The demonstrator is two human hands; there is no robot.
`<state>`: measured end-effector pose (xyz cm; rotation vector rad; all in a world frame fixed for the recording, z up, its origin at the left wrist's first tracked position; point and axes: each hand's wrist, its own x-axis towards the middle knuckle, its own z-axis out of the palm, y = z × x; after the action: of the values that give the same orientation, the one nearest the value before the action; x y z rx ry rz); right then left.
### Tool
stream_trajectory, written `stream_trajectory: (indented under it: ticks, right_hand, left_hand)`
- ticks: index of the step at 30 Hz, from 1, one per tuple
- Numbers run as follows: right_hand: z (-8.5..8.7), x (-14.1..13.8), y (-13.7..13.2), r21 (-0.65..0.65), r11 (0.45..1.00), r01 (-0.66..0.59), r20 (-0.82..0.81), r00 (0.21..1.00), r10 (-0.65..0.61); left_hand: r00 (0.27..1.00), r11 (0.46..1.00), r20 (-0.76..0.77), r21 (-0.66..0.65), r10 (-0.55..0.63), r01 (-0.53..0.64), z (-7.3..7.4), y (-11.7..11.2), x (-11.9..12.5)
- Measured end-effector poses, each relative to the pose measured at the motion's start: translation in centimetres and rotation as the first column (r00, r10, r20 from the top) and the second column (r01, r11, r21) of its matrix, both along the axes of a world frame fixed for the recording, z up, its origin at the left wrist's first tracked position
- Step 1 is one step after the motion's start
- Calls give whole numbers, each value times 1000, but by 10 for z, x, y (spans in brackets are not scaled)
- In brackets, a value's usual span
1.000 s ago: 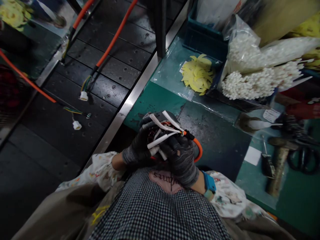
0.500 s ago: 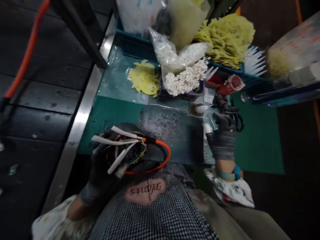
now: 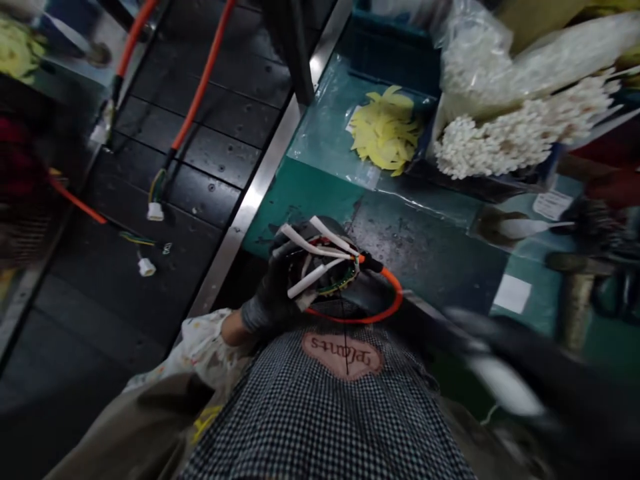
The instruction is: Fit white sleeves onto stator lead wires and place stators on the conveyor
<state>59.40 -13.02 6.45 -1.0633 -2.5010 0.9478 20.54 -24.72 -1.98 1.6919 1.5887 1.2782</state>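
My left hand (image 3: 273, 287), in a dark glove, is closed around a round wire-wound part (image 3: 341, 283), like a motor stator, held in front of my apron. Three white sleeves (image 3: 307, 280) stick out of it. An orange cable (image 3: 395, 303) with a black collar loops from it to the right. My right hand (image 3: 545, 363), also gloved, is smeared by motion at the lower right. From it a slim tool (image 3: 423, 305) with a light metallic tip points towards the cable loop. Its exact kind is blurred, and a white patch (image 3: 505, 387) shows beside it.
Yellow strips (image 3: 385, 130) and bagged white pieces (image 3: 500, 150) lie on the green bench. To the right are a hammer (image 3: 577, 293), a white square (image 3: 512, 294) and a white-nozzled bottle (image 3: 520, 229). On the left, orange cables (image 3: 200, 87) with white connectors lie over a dark slatted line (image 3: 215, 180).
The view has swung left, showing more of the slatted line. My right hand has left the bench beside the black-handled items and come nearer me with the slim tool. My left hand keeps its hold.
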Motion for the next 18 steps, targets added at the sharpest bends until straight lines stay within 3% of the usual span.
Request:
stream_trajectory:
  ticks: [2,4,6,10,12,15,18]
  right_hand:
    - [-1,-51,-2,-94,976,-197,-141,973,183]
    - [-8,-92,5,-143,949,-280,-201,947,249]
    - [-15,-115,15,-165,931,-326,-214,933,289]
    - [-18,-120,25,-198,878,-436,-267,886,380]
    - [-15,-119,22,-184,876,-445,-227,887,403]
    - [-9,-121,11,-66,892,-448,13,893,450]
    - [-1,-123,-3,84,856,-510,253,842,476]
  left_hand:
    - [1000,1000,-4,0,3,-3,1,-1,2]
    - [1000,1000,-3,8,0,0,0,-1,3]
    - [1000,1000,-4,22,-3,3,-1,-2,3]
    - [1000,998,-11,64,-4,5,-6,-3,1]
    - [1000,998,-3,68,-6,6,-7,-4,0]
    - [1000,998,6,63,-8,8,-8,-4,0]
    - [999,995,-30,92,-18,21,-7,-4,-1]
